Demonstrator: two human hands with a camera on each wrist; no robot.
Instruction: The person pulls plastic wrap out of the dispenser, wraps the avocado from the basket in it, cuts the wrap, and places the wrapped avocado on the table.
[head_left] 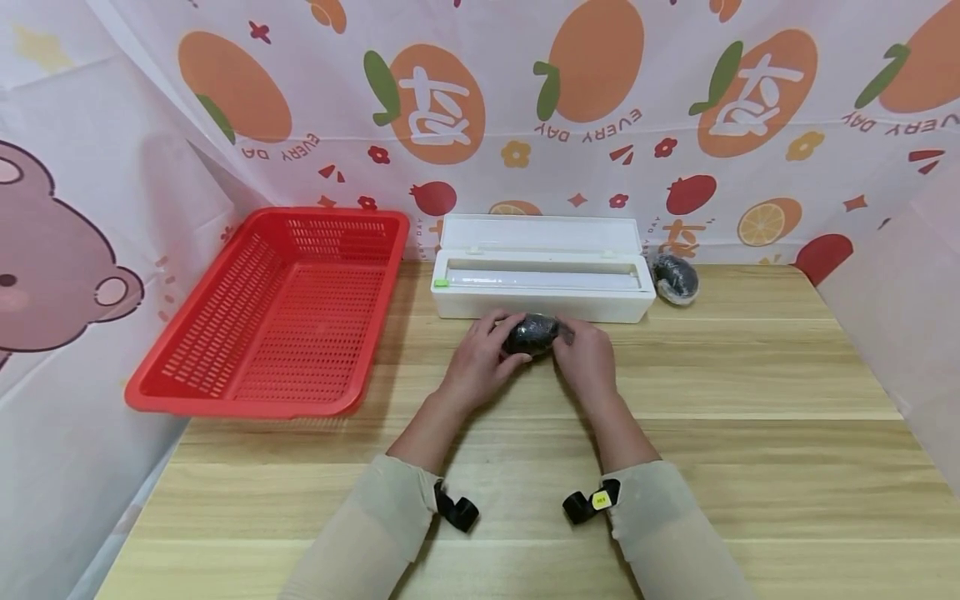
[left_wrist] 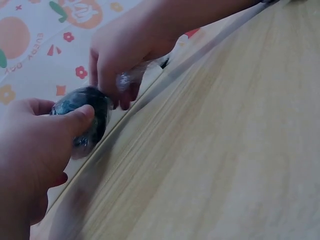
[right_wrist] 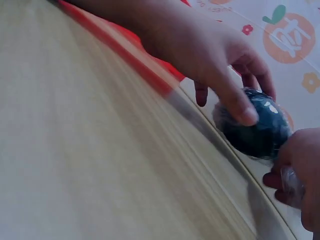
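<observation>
Sleeved forearms nearest, wrist straps on both. Left hand (head_left: 480, 354) curls fingers and thumb round dark film-wrapped ball (head_left: 531, 334), gripping its left side. Right hand (head_left: 587, 357) pinches twisted film tail at ball's right end, fingertips (left_wrist: 122, 100) pressed together on clear wrap. Ball sits just above wooden table (head_left: 750, 433), just in front of open white wrap dispenser (head_left: 540, 279). Second wrapped dark ball (head_left: 675, 278) beside dispenser's right end. Red basket (head_left: 277, 312) at left.
</observation>
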